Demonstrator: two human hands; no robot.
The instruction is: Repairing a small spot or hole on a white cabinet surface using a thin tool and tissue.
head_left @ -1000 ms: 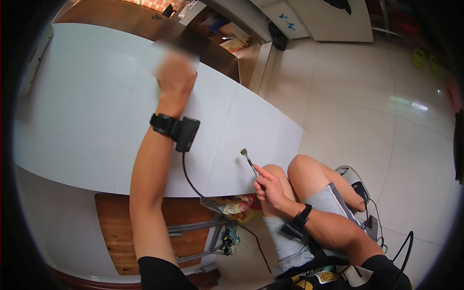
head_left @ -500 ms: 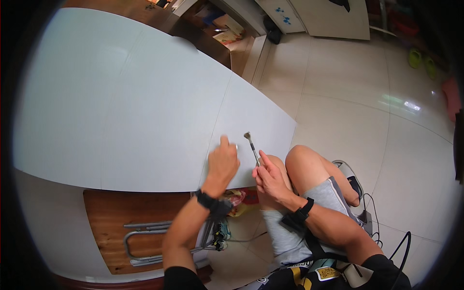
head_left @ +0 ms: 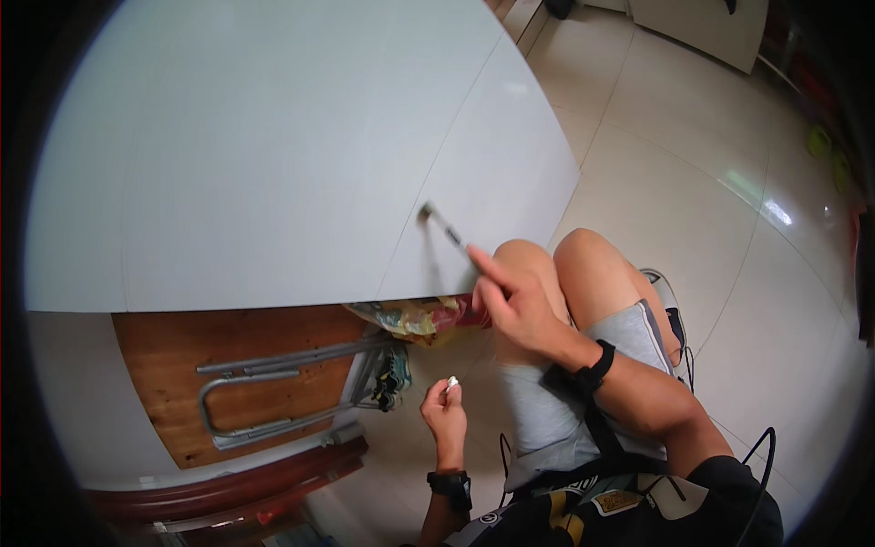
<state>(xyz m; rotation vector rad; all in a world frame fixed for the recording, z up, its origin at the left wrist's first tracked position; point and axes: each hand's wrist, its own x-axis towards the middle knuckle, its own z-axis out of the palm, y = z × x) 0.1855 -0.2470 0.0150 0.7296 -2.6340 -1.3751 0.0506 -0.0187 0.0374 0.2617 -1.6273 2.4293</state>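
My right hand [head_left: 521,305] grips a slim metal tool [head_left: 453,236] with a dark, rounded head, which it points up and left over the near right part of the white tabletop [head_left: 273,164]. The tool is blurred, and I cannot tell whether its head touches the surface. Below the table's front edge, to the left of my legs, my left hand [head_left: 444,422] pinches a small white piece [head_left: 452,383] whose kind I cannot make out. Both wrists wear black bands.
Beneath the table are a wooden board [head_left: 246,333] with folded grey metal legs [head_left: 273,424], a plastic bag [head_left: 410,316] and shoes [head_left: 390,378]. My bare knees [head_left: 583,264] stand close to the table's right corner. Pale floor tiles [head_left: 674,164] lie beyond; a black cable [head_left: 758,483] loops at lower right.
My left hand has moved from above the table down beside my legs. My right hand has shifted up with the tool, whose head now tilts further left. The whole view has shifted.
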